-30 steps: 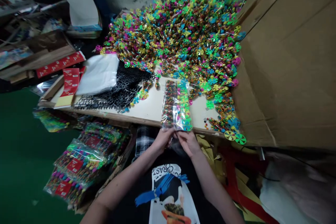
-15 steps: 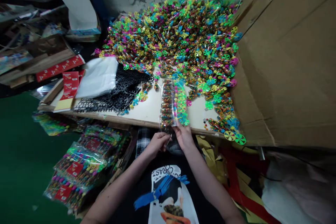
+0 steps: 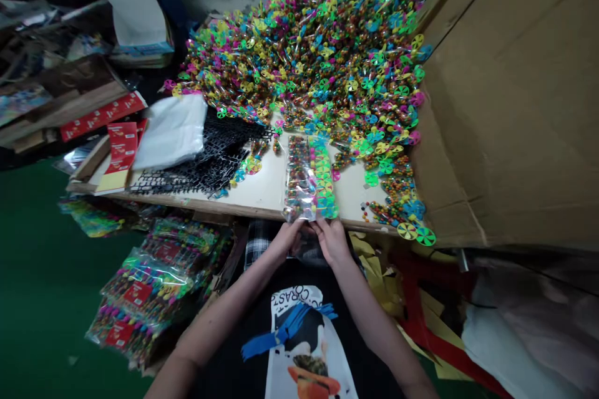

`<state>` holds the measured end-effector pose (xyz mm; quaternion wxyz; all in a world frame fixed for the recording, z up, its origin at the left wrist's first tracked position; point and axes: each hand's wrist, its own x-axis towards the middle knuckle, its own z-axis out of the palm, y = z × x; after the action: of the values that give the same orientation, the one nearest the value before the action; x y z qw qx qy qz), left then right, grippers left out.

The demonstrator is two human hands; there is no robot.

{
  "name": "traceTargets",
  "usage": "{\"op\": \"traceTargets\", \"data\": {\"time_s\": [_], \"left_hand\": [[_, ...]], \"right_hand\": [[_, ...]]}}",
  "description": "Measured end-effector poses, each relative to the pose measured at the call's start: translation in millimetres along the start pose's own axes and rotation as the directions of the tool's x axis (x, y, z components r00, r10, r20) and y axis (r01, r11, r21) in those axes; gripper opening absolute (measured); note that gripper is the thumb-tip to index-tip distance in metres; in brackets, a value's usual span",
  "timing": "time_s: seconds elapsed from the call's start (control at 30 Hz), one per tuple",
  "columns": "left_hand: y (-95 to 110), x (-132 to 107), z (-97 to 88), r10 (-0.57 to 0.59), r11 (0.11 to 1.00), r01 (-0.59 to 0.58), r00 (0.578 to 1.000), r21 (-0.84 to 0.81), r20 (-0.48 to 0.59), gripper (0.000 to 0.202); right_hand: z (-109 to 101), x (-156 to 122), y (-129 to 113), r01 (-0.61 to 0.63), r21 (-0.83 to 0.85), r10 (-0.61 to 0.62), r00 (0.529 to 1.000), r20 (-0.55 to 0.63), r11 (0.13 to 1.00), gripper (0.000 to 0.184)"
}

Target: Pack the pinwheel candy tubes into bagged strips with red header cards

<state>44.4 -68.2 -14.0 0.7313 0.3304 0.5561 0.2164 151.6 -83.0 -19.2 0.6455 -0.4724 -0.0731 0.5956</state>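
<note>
A clear plastic bag (image 3: 300, 184) lies on the table at its front edge, filled with a row of small toys that have beads at the left and green, yellow and blue pinwheels at the right. At the bag's near end, my left hand (image 3: 289, 238) pinches the plastic with its fingers closed. My right hand (image 3: 330, 239) grips the same end close beside it, fingertips nearly meeting the left ones. Behind the bag rises a large heap of the same pinwheel toys (image 3: 309, 56).
White plastic bags (image 3: 171, 131) lie on black mesh (image 3: 215, 156) at the left, beside red cards (image 3: 122, 146). Filled, red-labelled packs (image 3: 140, 293) are stacked below the table's left side. A large cardboard box (image 3: 510, 100) stands at the right. Loose pinwheels (image 3: 407, 230) lie by the right front edge.
My left hand has moved up to the bag's near end, beside the right hand. The plastic there now lies flatter over the toys. The view has shifted slightly.
</note>
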Motion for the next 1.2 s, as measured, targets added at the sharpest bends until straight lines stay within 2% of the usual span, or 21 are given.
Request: {"op": "traceTargets", "data": {"time_s": [0.13, 0.3, 0.37, 0.43, 0.5, 0.57, 0.63, 0.67, 0.73, 0.77, 0.8, 0.83, 0.9, 0.93, 1.03, 1.07, 1.13, 1.17, 1.2], "left_hand": [[-5.7, 6.4, 1.5, 0.024, 1.000, -0.024, 0.999, 0.006, 0.028, 0.053], [-1.6, 10.6, 2.8, 0.023, 0.999, -0.022, 1.000, 0.044, -0.011, 0.051], [2.8, 10.2, 4.4, 0.007, 0.997, -0.006, 1.000, 0.070, -0.019, 0.054], [6.1, 9.3, 6.1, -0.004, 0.997, 0.006, 1.000, 0.072, -0.027, 0.056], [7.0, 9.0, 7.2, -0.009, 0.998, 0.011, 0.999, 0.059, -0.035, 0.056], [5.0, 10.3, 7.4, -0.009, 0.999, 0.011, 0.999, 0.051, -0.031, 0.056], [1.4, 12.7, 7.1, -0.005, 0.999, 0.005, 1.000, 0.040, -0.014, 0.057], [-0.5, 14.0, 6.9, -0.006, 0.999, 0.006, 1.000, 0.035, -0.002, 0.058], [-3.4, 15.7, 6.4, -0.014, 1.000, 0.013, 1.000, 0.023, 0.015, 0.059], [-4.3, 15.7, 6.1, -0.017, 1.000, 0.017, 1.000, 0.016, 0.022, 0.059], [-5.1, 14.9, 5.7, -0.021, 1.000, 0.021, 0.999, 0.007, 0.029, 0.059], [-5.8, 13.2, 5.1, -0.023, 1.000, 0.023, 0.999, -0.004, 0.038, 0.059], [-8.2, 7.6, 2.7, -0.021, 1.000, 0.022, 0.999, -0.012, 0.050, 0.057], [-10.1, 3.9, 1.0, -0.030, 0.999, 0.030, 0.998, -0.010, 0.051, 0.055], [-18.4, -7.5, -5.4, -0.074, 0.997, 0.074, 0.997, -0.025, 0.026, 0.048], [-21.6, -10.7, -7.4, -0.086, 0.995, 0.086, 0.996, -0.040, 0.015, 0.046], [-27.0, -15.3, -10.6, -0.088, 0.994, 0.088, 0.996, -0.071, -0.005, 0.042], [-28.9, -16.7, -11.7, -0.080, 0.993, 0.079, 0.997, -0.083, -0.009, 0.041], [-30.2, -17.6, -12.4, -0.070, 0.993, 0.069, 0.998, -0.093, -0.009, 0.041]], "right_hand": [[-6.7, -2.9, 1.2, -0.019, -0.071, 0.015, 0.998, -0.068, 0.997, 0.035], [-15.3, -20.9, -2.9, -0.008, -0.169, -0.022, 0.983, -0.180, 0.986, 0.028], [-31.4, -39.2, -8.9, -0.007, -0.226, -0.044, 0.975, -0.220, 0.974, 0.031], [-58.0, -63.3, -19.8, -0.019, -0.287, -0.072, 0.951, -0.301, 0.958, 0.034], [-90.8, -89.7, -37.2, -0.033, -0.350, -0.124, 0.901, -0.415, 0.936, 0.033], [-120.9, -114.2, -60.0, 0.010, -0.417, -0.241, 0.828, -0.506, 0.909, 0.030], [-139.1, -132.7, -84.0, 0.118, -0.494, -0.416, 0.724, -0.551, 0.861, 0.024], [-141.9, -138.5, -94.5, 0.183, -0.516, -0.492, 0.667, -0.560, 0.837, 0.021], [-134.4, -140.3, -109.5, 0.315, -0.520, -0.597, 0.569, -0.567, 0.794, 0.015], [-125.2, -135.7, -113.4, 0.364, -0.502, -0.615, 0.554, -0.561, 0.785, 0.012], [-113.6, -127.1, -115.0, 0.397, -0.473, -0.615, 0.569, -0.546, 0.787, 0.010], [-100.7, -114.8, -114.5, 0.407, -0.434, -0.592, 0.621, -0.514, 0.804, 0.010], [-75.7, -81.9, -108.5, 0.357, -0.342, -0.481, 0.769, -0.421, 0.869, 0.015], [-65.3, -63.6, -103.5, 0.357, -0.289, -0.449, 0.807, -0.384, 0.888, 0.019], [-47.7, -17.9, -83.1, 0.363, -0.228, -0.421, 0.849, -0.318, 0.904, 0.028], [-45.5, -9.4, -75.1, 0.355, -0.248, -0.424, 0.842, -0.335, 0.901, 0.032], [-42.4, -4.2, -59.0, 0.400, -0.401, -0.538, 0.775, -0.331, 0.824, 0.042], [-39.8, -6.1, -51.2, 0.439, -0.519, -0.626, 0.735, -0.261, 0.733, 0.045], [-35.6, -9.3, -43.7, 0.484, -0.632, -0.693, 0.710, -0.121, 0.606, 0.047]]}}
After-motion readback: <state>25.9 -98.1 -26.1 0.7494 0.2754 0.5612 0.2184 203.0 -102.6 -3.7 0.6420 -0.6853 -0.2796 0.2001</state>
